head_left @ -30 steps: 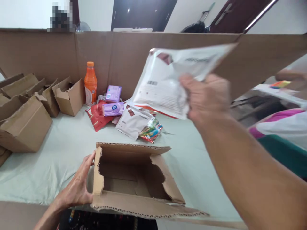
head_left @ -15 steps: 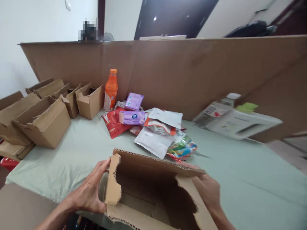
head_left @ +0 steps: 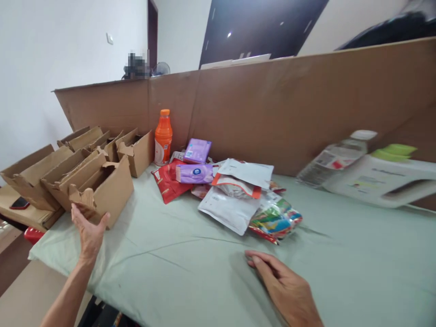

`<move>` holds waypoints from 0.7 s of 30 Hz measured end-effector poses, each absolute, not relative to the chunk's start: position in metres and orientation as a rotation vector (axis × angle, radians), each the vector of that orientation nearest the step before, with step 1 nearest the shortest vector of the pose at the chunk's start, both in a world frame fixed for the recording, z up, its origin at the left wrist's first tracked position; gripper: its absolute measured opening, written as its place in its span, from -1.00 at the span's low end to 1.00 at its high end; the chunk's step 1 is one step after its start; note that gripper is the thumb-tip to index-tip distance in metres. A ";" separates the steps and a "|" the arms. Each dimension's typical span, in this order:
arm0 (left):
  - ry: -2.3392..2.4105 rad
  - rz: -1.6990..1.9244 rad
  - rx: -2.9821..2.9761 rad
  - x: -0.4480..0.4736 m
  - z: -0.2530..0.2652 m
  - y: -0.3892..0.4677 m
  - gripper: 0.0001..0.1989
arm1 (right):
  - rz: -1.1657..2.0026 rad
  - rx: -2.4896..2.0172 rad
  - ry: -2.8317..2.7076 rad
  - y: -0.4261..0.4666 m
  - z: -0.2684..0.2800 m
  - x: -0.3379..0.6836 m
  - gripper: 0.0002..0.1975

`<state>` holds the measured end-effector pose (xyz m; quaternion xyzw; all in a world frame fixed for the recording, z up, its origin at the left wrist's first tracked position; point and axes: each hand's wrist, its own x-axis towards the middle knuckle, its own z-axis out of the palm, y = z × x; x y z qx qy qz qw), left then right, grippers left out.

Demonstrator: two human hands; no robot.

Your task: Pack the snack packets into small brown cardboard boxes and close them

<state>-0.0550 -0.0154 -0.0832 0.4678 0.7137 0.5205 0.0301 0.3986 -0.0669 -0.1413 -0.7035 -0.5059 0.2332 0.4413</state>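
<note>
My left hand (head_left: 90, 231) spans the near end of an open-topped cardboard box (head_left: 114, 195), with the thumb at its right corner and the fingers at its left. This box stands upright at the front of a group of similar cardboard boxes (head_left: 27, 184). My right hand (head_left: 284, 284) is low over the pale green cloth, its thumb and fingertips drawn together with nothing visible in them. Beyond it lies a pile with a colourful packet (head_left: 275, 215), white pouches (head_left: 226, 209), purple tissue packs (head_left: 195, 174) and a red pouch (head_left: 168, 181).
An orange bottle (head_left: 164, 136) stands behind the pile. At right, a clear bottle (head_left: 335, 159) leans by a white jug (head_left: 371, 181) with a green cap. A tall cardboard wall (head_left: 272, 109) runs along the back. A phone (head_left: 19, 203) lies at far left.
The cardboard box has moved from in front of me to the left, beside the other boxes, with my left hand on it. My right hand has come off it. The view has shifted.
</note>
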 end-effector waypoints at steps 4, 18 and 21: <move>2.160 1.550 1.411 -0.041 -0.097 -0.002 0.16 | 0.555 -1.693 -1.359 -0.074 -0.131 0.394 -0.62; 1.604 1.318 1.756 0.009 -0.074 -0.031 -0.61 | 0.238 -1.553 -1.554 -0.064 -0.170 0.403 -0.62; 1.442 1.363 1.774 0.044 -0.046 0.043 -0.50 | 0.212 -1.541 -1.568 -0.065 -0.169 0.403 -0.60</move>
